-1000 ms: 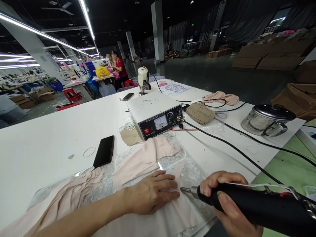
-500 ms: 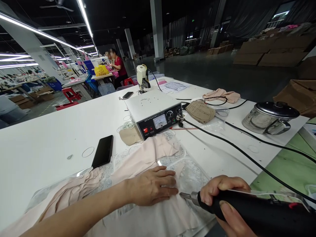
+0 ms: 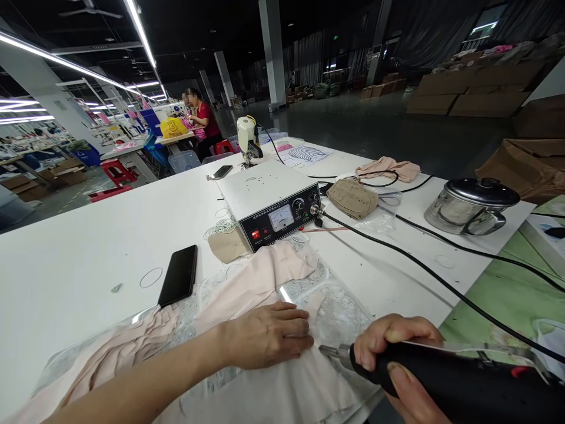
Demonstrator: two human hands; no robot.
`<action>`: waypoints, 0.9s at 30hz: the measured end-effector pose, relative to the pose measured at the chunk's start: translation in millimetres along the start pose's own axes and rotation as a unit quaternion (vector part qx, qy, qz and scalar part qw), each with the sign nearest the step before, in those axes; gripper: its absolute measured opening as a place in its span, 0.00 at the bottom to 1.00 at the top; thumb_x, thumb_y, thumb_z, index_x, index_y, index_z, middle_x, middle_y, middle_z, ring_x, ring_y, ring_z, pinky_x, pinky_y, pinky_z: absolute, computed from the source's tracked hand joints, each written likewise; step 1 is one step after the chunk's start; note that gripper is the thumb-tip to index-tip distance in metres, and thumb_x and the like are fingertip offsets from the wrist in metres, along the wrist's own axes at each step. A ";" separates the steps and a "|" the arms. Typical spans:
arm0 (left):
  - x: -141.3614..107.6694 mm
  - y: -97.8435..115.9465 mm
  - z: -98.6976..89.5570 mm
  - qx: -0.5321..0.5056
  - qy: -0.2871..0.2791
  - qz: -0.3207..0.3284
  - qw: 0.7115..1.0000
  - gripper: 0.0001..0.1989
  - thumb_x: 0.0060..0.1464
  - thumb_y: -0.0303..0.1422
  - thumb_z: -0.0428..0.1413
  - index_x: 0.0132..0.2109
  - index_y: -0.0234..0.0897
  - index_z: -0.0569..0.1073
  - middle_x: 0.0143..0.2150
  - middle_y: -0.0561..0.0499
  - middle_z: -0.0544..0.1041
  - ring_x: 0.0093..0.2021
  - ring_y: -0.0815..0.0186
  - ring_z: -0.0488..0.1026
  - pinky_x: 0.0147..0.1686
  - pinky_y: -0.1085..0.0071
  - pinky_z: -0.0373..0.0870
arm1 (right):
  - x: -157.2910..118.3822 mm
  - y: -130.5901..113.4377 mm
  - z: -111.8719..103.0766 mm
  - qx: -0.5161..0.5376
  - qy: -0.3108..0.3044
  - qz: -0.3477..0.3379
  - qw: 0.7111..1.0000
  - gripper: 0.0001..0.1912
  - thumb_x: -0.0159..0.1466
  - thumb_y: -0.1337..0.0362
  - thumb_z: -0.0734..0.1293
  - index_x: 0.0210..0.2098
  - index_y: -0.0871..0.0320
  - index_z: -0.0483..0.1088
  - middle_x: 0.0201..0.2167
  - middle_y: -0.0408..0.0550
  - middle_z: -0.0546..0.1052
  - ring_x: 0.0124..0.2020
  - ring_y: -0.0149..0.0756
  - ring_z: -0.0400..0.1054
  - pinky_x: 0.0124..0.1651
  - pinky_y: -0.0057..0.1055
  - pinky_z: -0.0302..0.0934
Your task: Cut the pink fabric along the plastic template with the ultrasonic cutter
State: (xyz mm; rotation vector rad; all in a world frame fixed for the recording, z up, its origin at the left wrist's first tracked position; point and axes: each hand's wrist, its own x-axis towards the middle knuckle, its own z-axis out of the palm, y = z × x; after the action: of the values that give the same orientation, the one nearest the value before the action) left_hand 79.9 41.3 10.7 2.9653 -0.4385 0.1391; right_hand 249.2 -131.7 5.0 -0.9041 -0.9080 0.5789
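My left hand (image 3: 269,334) lies flat, palm down, on pale pink fabric (image 3: 304,386), which is spread over a clear sheet (image 3: 339,306) with a patterned surface. Its fingers are stretched out, close together, pointing right. My right hand (image 3: 397,347) is wrapped round a black handheld tool (image 3: 468,377) at the lower right. The tool's metal tip (image 3: 329,350) points left, just beside my left fingertips, at the fabric. Folded layers of pink fabric (image 3: 119,347) lie to the left, under my forearm.
A black control box (image 3: 282,218) stands beyond the fabric, with a cable (image 3: 397,253) running right. Around it are a phone (image 3: 179,275), brown templates (image 3: 353,198), a glass pot (image 3: 470,206) and a cream-coloured device (image 3: 248,140). Farther back, a person (image 3: 205,118) in red sits at a machine.
The view has shifted slightly, so the table items appear a little farther left. My left fingers have drawn slightly back on the fabric. My right hand still holds the tool.
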 end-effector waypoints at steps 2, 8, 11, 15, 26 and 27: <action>0.3 0.2 0.2 -0.001 -0.004 0.000 1.000 0.13 0.69 0.31 0.46 0.53 0.30 0.71 0.46 0.44 0.77 0.57 0.59 0.70 0.60 0.65 0.64 | 0.2 -1.1 0.9 0.000 0.003 0.004 1.000 0.03 0.67 0.63 0.63 0.39 0.51 0.63 0.29 0.42 0.69 0.27 0.31 0.68 0.30 0.32 0.68; 0.0 1.1 2.3 0.000 0.012 0.004 1.000 0.14 0.70 0.30 0.44 0.51 0.29 0.72 0.44 0.44 0.77 0.57 0.58 0.71 0.59 0.66 0.65 | 3.8 -1.3 -3.1 0.007 0.017 -0.004 1.000 0.03 0.66 0.65 0.63 0.39 0.52 0.64 0.28 0.43 0.69 0.26 0.32 0.68 0.29 0.34 0.69; -0.1 1.1 3.4 0.004 0.012 0.008 1.000 0.13 0.70 0.30 0.46 0.51 0.29 0.72 0.45 0.44 0.77 0.57 0.58 0.71 0.58 0.65 0.67 | 13.4 2.0 -2.8 0.027 0.041 -0.036 0.998 0.05 0.63 0.67 0.65 0.39 0.52 0.66 0.29 0.42 0.69 0.24 0.31 0.67 0.28 0.35 0.70; 0.2 1.6 4.0 0.012 0.003 0.002 1.000 0.13 0.70 0.29 0.45 0.52 0.30 0.73 0.45 0.44 0.77 0.57 0.58 0.71 0.59 0.66 0.66 | 28.0 12.2 3.5 0.040 0.092 -0.056 0.993 0.05 0.61 0.67 0.66 0.37 0.54 0.67 0.29 0.42 0.70 0.24 0.30 0.66 0.28 0.35 0.69; 2.6 2.3 -0.1 0.051 0.013 0.019 0.998 0.12 0.69 0.29 0.47 0.51 0.29 0.73 0.45 0.45 0.77 0.54 0.59 0.73 0.57 0.67 0.67 | 34.1 26.9 3.8 -0.010 0.084 -0.059 0.995 0.05 0.63 0.65 0.65 0.39 0.55 0.65 0.30 0.42 0.70 0.26 0.32 0.67 0.31 0.37 0.66; 3.0 2.5 -0.7 0.055 0.016 0.021 0.998 0.12 0.69 0.28 0.47 0.50 0.29 0.74 0.46 0.45 0.77 0.54 0.60 0.73 0.57 0.68 0.67 | 34.6 26.8 4.1 -0.011 0.083 -0.059 0.995 0.05 0.63 0.65 0.65 0.39 0.55 0.65 0.30 0.42 0.70 0.26 0.32 0.67 0.31 0.37 0.66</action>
State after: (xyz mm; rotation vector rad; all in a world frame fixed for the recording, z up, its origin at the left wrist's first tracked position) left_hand 81.9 38.2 12.1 3.0583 -0.5037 0.2219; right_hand 261.7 -90.2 -2.3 -0.8989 -0.8129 0.3877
